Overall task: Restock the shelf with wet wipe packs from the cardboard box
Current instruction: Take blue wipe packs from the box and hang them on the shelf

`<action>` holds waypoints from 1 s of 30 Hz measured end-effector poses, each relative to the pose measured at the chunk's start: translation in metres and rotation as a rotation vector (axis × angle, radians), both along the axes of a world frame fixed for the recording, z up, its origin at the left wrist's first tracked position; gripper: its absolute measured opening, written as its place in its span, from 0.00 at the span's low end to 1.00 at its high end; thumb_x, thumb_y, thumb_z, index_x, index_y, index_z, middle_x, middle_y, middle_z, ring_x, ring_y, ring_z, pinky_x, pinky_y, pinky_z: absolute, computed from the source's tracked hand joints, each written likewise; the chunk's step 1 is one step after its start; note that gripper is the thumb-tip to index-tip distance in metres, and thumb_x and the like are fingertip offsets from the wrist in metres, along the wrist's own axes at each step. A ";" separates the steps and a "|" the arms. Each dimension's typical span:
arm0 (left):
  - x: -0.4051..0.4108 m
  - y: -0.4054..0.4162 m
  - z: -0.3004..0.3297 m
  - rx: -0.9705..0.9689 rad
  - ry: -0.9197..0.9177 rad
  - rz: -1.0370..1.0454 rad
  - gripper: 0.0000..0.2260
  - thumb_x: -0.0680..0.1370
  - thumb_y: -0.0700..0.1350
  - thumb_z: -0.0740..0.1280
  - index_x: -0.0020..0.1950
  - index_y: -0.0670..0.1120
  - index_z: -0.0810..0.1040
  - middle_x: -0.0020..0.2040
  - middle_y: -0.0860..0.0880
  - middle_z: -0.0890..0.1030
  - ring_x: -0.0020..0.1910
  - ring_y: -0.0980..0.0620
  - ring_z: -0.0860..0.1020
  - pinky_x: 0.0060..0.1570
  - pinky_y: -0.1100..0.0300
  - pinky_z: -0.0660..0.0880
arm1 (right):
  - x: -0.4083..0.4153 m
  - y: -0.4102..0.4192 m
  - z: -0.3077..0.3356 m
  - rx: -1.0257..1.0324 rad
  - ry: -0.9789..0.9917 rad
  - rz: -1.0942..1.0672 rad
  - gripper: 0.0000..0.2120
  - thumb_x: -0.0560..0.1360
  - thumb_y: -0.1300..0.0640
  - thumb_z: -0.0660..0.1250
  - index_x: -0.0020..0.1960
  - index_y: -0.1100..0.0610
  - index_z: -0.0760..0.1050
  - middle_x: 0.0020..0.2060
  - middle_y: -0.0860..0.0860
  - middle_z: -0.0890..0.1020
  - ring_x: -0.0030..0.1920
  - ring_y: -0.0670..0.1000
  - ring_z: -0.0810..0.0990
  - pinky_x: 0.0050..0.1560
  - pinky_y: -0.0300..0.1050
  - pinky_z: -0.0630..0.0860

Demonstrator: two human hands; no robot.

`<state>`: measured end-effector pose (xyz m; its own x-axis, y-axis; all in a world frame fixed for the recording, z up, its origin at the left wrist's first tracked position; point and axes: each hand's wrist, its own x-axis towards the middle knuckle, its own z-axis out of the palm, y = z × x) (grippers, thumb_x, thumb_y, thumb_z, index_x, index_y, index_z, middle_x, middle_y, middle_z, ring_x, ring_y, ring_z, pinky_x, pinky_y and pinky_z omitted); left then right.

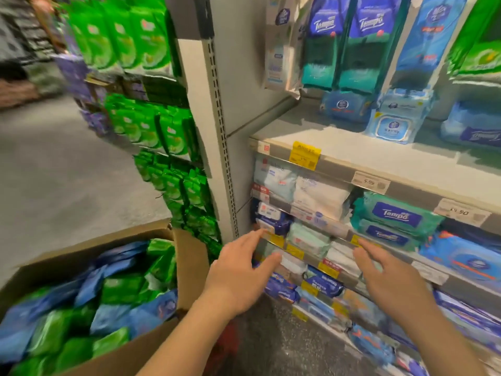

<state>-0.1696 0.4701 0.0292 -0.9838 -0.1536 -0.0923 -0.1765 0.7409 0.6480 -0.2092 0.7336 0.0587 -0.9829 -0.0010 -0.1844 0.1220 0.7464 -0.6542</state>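
A cardboard box (189, 256) stands open at the lower left, filled with several green and blue wet wipe packs (113, 291). The shelf unit (339, 147) fills the right side, with tiers of wipe packs behind price rails. My left hand (241, 272) reaches toward the rail of a lower tier, fingers spread and holding nothing. My right hand (390, 275) is stretched out to the same tier a little to the right, fingers apart and empty. Pale packs (306, 237) sit on the tier just beyond both hands.
A grey upright post (217, 118) separates this shelf from a neighbouring rack of green packs (173, 137) on the left. The wide upper shelf holds a few blue packs (395, 118) at its back. Grey aisle floor (59, 164) stretches left of the box.
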 end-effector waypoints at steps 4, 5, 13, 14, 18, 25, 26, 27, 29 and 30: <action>0.039 -0.054 -0.011 -0.012 -0.012 0.193 0.44 0.70 0.77 0.50 0.81 0.57 0.61 0.80 0.54 0.64 0.78 0.50 0.62 0.77 0.50 0.60 | 0.007 -0.054 -0.013 0.015 -0.022 0.137 0.25 0.82 0.39 0.58 0.77 0.44 0.69 0.75 0.48 0.72 0.72 0.54 0.73 0.69 0.48 0.68; 0.048 -0.067 -0.013 -0.004 -0.009 0.226 0.41 0.73 0.76 0.53 0.82 0.57 0.61 0.80 0.54 0.64 0.79 0.50 0.62 0.77 0.52 0.60 | 0.009 -0.069 -0.017 0.012 -0.025 0.160 0.24 0.83 0.40 0.58 0.77 0.43 0.69 0.75 0.47 0.72 0.73 0.54 0.73 0.70 0.48 0.67; 0.121 -0.190 -0.044 0.084 -0.068 0.453 0.34 0.79 0.70 0.56 0.82 0.57 0.58 0.82 0.53 0.61 0.80 0.50 0.59 0.77 0.50 0.60 | 0.023 -0.214 -0.041 0.110 -0.053 0.443 0.24 0.83 0.42 0.59 0.78 0.44 0.67 0.76 0.43 0.70 0.76 0.50 0.68 0.68 0.44 0.66; 0.132 -0.209 -0.047 0.118 -0.076 0.482 0.34 0.80 0.70 0.57 0.83 0.57 0.58 0.82 0.53 0.61 0.80 0.50 0.58 0.78 0.50 0.59 | 0.027 -0.235 -0.043 0.139 -0.041 0.471 0.24 0.83 0.42 0.58 0.78 0.43 0.67 0.76 0.44 0.70 0.75 0.50 0.70 0.68 0.45 0.66; 0.177 -0.282 -0.065 0.206 -0.082 0.576 0.34 0.79 0.70 0.57 0.82 0.56 0.59 0.81 0.53 0.62 0.80 0.49 0.60 0.76 0.48 0.61 | 0.047 -0.320 -0.055 0.209 -0.050 0.561 0.23 0.83 0.40 0.58 0.77 0.41 0.67 0.71 0.48 0.77 0.70 0.54 0.75 0.62 0.47 0.69; 0.214 -0.359 -0.097 0.325 -0.138 0.648 0.38 0.77 0.74 0.55 0.82 0.56 0.60 0.80 0.54 0.64 0.78 0.51 0.64 0.75 0.44 0.65 | 0.067 -0.415 -0.082 0.128 -0.141 0.654 0.26 0.81 0.39 0.61 0.78 0.37 0.64 0.69 0.47 0.78 0.62 0.51 0.78 0.51 0.36 0.73; 0.215 -0.364 -0.099 0.332 -0.150 0.647 0.39 0.76 0.75 0.54 0.82 0.56 0.59 0.80 0.54 0.65 0.78 0.51 0.65 0.75 0.44 0.65 | 0.068 -0.423 -0.084 0.121 -0.168 0.674 0.27 0.81 0.39 0.62 0.79 0.38 0.63 0.71 0.45 0.76 0.68 0.51 0.75 0.60 0.41 0.73; 0.215 -0.369 -0.102 0.340 -0.164 0.644 0.39 0.75 0.76 0.53 0.82 0.57 0.59 0.80 0.55 0.65 0.77 0.51 0.65 0.75 0.44 0.65 | 0.068 -0.430 -0.086 0.126 -0.186 0.703 0.27 0.81 0.39 0.62 0.79 0.38 0.62 0.72 0.45 0.75 0.70 0.50 0.74 0.64 0.44 0.73; 0.212 -0.375 -0.108 0.360 -0.190 0.647 0.38 0.76 0.75 0.53 0.82 0.57 0.59 0.79 0.55 0.65 0.77 0.52 0.65 0.75 0.45 0.65 | 0.066 -0.442 -0.089 0.163 -0.193 0.763 0.28 0.82 0.41 0.62 0.80 0.40 0.61 0.70 0.48 0.77 0.64 0.50 0.78 0.60 0.44 0.74; 0.211 -0.378 -0.111 0.368 -0.203 0.653 0.37 0.77 0.74 0.53 0.82 0.57 0.60 0.79 0.56 0.65 0.77 0.52 0.64 0.75 0.45 0.64 | 0.063 -0.447 -0.092 0.178 -0.189 0.779 0.28 0.82 0.43 0.62 0.80 0.42 0.61 0.71 0.48 0.77 0.62 0.50 0.78 0.57 0.42 0.72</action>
<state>0.0410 0.0924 -0.0816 -0.6629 -0.6207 -0.4187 -0.6450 0.1894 0.7403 -0.1458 0.2867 -0.0333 -0.6647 -0.6256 -0.4084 -0.3783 0.7533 -0.5380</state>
